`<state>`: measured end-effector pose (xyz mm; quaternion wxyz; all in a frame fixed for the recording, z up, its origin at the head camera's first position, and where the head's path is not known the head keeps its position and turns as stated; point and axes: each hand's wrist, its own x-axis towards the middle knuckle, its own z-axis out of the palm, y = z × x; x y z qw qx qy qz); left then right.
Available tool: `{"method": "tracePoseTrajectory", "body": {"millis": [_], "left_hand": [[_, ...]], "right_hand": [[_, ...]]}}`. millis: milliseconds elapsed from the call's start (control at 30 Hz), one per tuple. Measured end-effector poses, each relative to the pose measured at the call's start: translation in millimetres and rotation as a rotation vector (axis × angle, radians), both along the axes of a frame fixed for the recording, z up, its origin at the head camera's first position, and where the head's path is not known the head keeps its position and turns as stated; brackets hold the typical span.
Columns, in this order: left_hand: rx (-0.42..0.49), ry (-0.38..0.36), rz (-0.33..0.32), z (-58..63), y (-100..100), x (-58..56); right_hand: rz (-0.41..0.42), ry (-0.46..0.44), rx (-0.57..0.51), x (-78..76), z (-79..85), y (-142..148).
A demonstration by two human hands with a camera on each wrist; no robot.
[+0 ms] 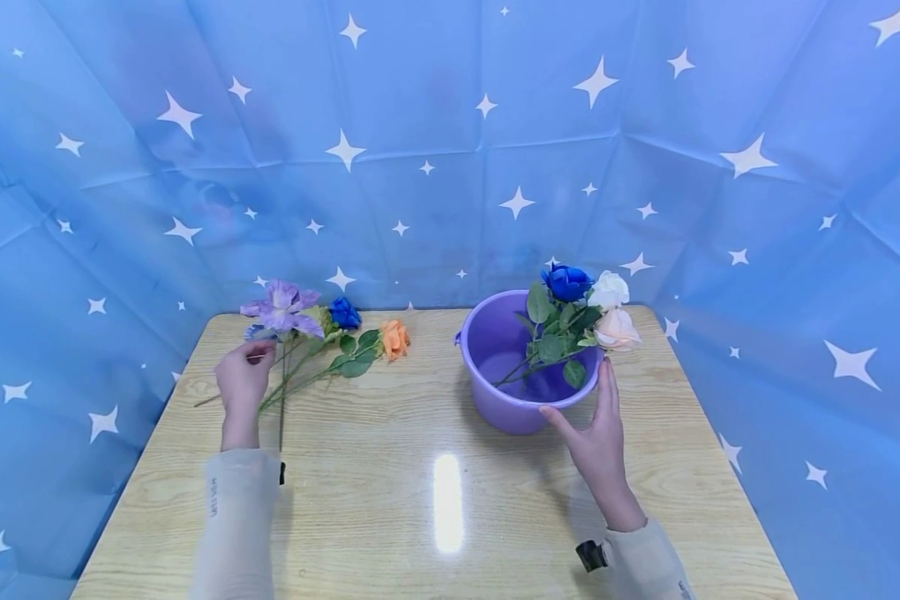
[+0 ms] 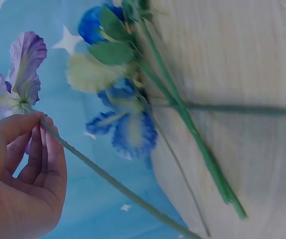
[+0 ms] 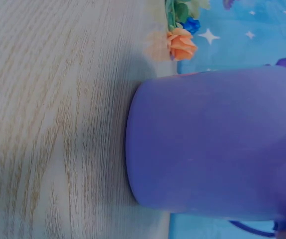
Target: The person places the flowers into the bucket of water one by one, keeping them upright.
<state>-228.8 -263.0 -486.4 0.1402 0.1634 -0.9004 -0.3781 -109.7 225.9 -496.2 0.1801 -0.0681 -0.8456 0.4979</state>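
From my station, the head view showed the left hand (image 1: pixel 243 379) at the left of the table (image 1: pixel 375 500), its fingertips pinching the purple flower (image 1: pixel 283 308) just under the bloom. Around it lay loose flowers, a blue rose (image 1: pixel 344 313) and an orange rose (image 1: pixel 395 340) among them, their green stems pointing back toward me. To the right, the bucket (image 1: pixel 513 417) stood upright, with 3 blooms leaning over its far right side: a dark blue rose (image 1: pixel 567 283), a white rose (image 1: pixel 610 290) and a pink rose (image 1: pixel 617 330). Their stems slanted down inside toward the left. The right hand (image 1: pixel 598 442) rested on the near right of the rim, thumb spread away from fairly straight fingers, steadying rather than clenched. A blue backdrop (image 1: pixel 420 92) with white stars rose behind everything. On the left wrist view I saw the pinch clearly: thumb and fingers held the stem (image 2: pixel 118 186), which ran down to the right, apart from a blue iris (image 2: pixel 128 124) and a pale bloom (image 2: pixel 93 72). On the right wrist view the bucket wall filled most of the right side, its handle (image 3: pixel 252 229) hanging low; only a sliver of hand showed in the corner, so I couldn't tell its hold from there.
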Motion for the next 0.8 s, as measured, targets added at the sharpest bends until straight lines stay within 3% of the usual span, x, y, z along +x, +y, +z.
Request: {"method": "tracePoseTrajectory", "body": {"millis": [400, 800], "left_hand": [[0.017, 0.038, -0.126, 21.0, 41, -9.8], [0.085, 0.002, -0.256, 40.2, 82, -17.1]], "right_hand": [[0.003, -0.003, 0.003, -0.1, 0.1, 0], [0.006, -0.004, -0.007, -0.3, 0.3, 0]]}}
